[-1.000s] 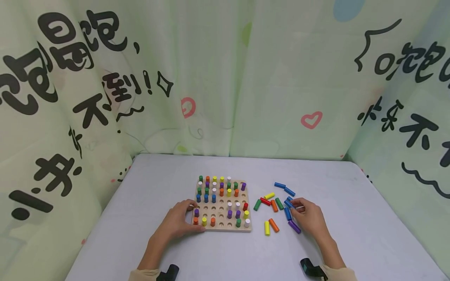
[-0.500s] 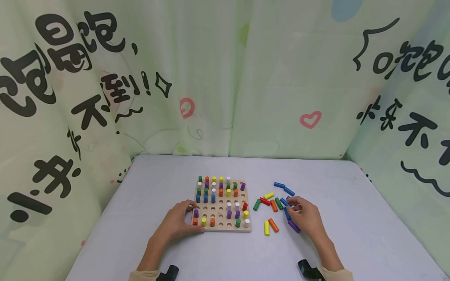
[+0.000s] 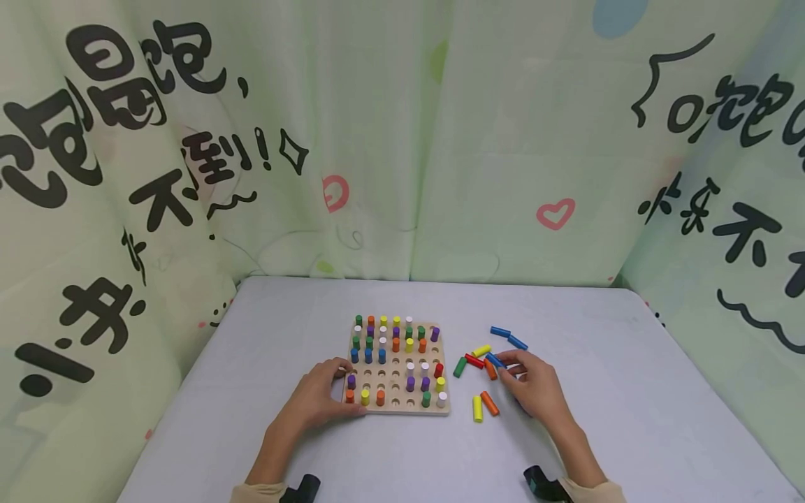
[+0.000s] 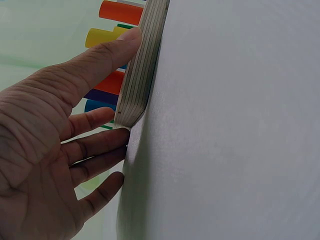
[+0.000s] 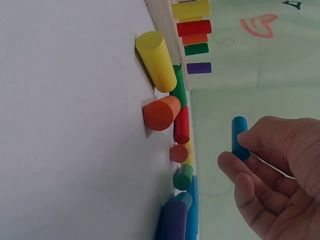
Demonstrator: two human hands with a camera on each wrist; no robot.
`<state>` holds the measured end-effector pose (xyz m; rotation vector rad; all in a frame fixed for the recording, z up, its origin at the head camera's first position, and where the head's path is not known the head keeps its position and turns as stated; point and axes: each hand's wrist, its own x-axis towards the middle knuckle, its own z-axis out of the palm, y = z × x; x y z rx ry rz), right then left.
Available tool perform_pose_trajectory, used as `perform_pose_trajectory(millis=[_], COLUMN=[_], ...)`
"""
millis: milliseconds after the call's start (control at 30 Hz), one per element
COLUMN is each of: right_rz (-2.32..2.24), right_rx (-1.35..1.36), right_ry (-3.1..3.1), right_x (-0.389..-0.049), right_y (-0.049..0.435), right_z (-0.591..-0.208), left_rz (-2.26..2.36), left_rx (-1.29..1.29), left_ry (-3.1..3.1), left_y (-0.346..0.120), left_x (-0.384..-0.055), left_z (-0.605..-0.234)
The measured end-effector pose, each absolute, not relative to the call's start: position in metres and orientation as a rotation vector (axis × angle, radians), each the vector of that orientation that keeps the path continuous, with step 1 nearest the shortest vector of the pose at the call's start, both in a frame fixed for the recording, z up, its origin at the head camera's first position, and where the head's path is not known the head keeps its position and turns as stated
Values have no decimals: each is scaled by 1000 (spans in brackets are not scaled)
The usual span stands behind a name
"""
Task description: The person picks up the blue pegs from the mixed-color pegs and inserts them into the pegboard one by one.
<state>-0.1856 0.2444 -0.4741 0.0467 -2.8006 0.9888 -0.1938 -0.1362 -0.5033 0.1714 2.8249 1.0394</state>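
My left hand (image 3: 322,395) holds a wooden pegboard (image 3: 402,411) at its near left corner. The thumb lies along the front edge and the fingers along the left side, as the left wrist view shows of the layered edge (image 4: 144,65). Coloured pegs stand upright in many of the holes; other holes are bare. Right of the board, my right hand (image 3: 534,388) pinches a blue peg (image 5: 240,139) between thumb and fingertips. It hovers over a pile of loose pegs, and its fingers hide some of them in the head view.
Loose pegs lie right of the board: a yellow peg (image 3: 478,409), an orange peg (image 3: 490,403), a green peg (image 3: 460,367), a red peg (image 3: 474,361) and two blue ones farther back. A printed curtain (image 3: 490,175) hangs behind and beside the white table (image 3: 302,314).
My right hand has lifted the blue peg from the pile and moved left toward the board. The left hand and the pegboard have stayed in place.
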Motion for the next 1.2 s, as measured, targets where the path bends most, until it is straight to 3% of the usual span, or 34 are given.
perform_pose_trajectory(millis=[1200], right_rz=[1113], right_rx=[149], right_ry=[-2783], right_x=[-198], right_y=[193], right_z=[-469], left_rz=[1040], left_rx=[177], left_ry=[2829], left_y=[-136], left_x=[-195], left_z=[-503])
